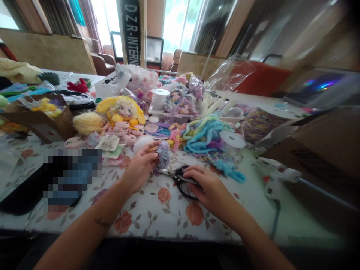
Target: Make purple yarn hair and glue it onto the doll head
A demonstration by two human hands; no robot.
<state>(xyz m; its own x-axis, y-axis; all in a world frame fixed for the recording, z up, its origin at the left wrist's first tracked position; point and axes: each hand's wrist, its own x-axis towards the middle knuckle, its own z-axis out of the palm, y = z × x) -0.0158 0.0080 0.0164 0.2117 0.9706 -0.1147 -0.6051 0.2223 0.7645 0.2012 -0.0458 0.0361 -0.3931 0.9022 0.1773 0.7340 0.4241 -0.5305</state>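
Note:
Between the fingers of my left hand [144, 159] is a fuzzy grey-lilac piece of yarn work [163, 155], held upright over the flowered tablecloth. My right hand [206, 183] is closed round the black handles of a pair of scissors [177, 178]. The blades point left and reach the lower edge of the fuzzy piece; whether they touch it I cannot tell. Just behind my left hand sits a white ball-like thing [143, 143], partly covered by my fingers. Blue and green fluffy cords [201, 137] lie beyond the scissors.
A doll with yellow bunny ears [123, 110] and several doll faces [120, 127] stand behind my left hand. Left are a cardboard box [42, 125] and a blurred-out device [73, 176]. A glue gun [274, 180], a spool [232, 139] and a large box [317, 146] are to the right.

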